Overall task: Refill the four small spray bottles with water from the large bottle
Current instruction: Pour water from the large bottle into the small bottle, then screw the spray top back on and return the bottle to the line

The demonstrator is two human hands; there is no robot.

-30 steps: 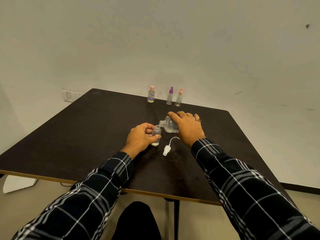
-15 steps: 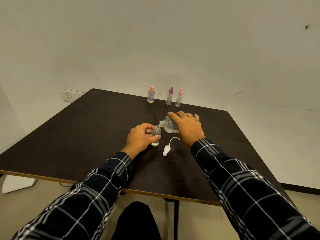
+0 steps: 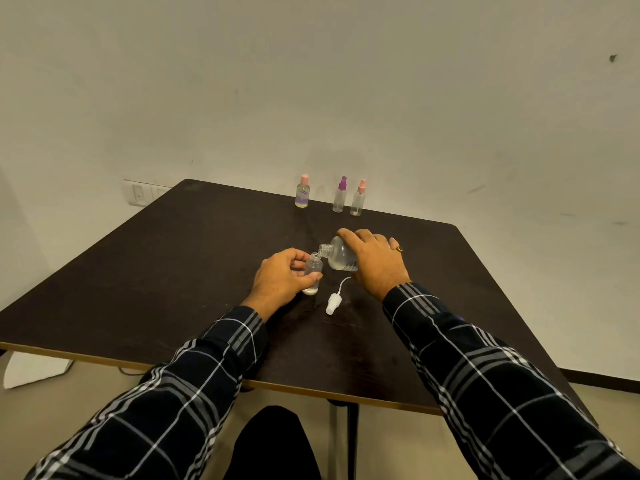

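Note:
My left hand (image 3: 281,276) grips a small clear open spray bottle (image 3: 312,271) standing upright on the dark table (image 3: 145,271). My right hand (image 3: 372,259) holds the large clear bottle (image 3: 337,255) tipped on its side, its open neck just above the small bottle's mouth. A little liquid shows in the small bottle's bottom. Its white spray cap with tube (image 3: 334,301) lies on the table just in front of it. Three capped small spray bottles stand at the far edge: a pink-capped one (image 3: 302,192), a purple-capped one (image 3: 340,195) and another pink-capped one (image 3: 358,199).
The table's front edge runs just past my forearms. A wall socket plate (image 3: 143,194) sits on the wall at the table's far left corner. A white object (image 3: 34,368) lies on the floor at the left.

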